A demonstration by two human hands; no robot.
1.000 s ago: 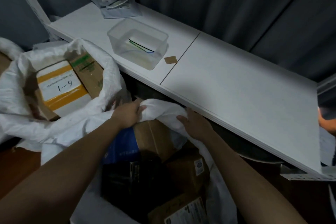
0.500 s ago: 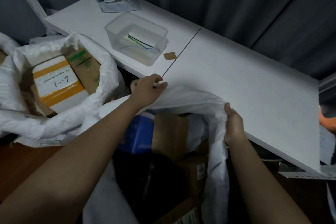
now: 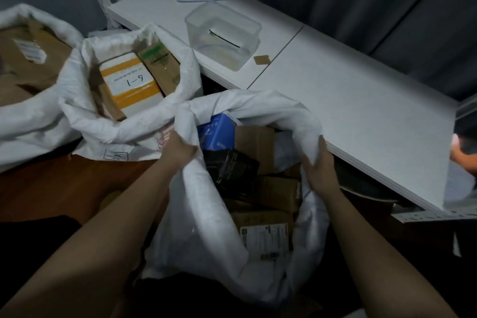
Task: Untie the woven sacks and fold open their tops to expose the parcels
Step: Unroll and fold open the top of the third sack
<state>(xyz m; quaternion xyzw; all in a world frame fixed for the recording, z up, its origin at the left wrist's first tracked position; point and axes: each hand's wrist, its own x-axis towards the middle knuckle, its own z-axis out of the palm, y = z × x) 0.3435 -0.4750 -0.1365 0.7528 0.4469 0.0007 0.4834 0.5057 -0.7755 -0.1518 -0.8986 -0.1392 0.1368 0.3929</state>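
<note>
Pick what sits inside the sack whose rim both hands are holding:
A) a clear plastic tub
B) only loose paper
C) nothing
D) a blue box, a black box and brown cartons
D: between the left hand and right hand, the sack shows a blue box, a black box and brown cartons.

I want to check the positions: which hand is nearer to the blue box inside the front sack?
Left. The left hand grips the sack rim just left of the blue box; the right hand holds the opposite rim, far to its right.
</note>
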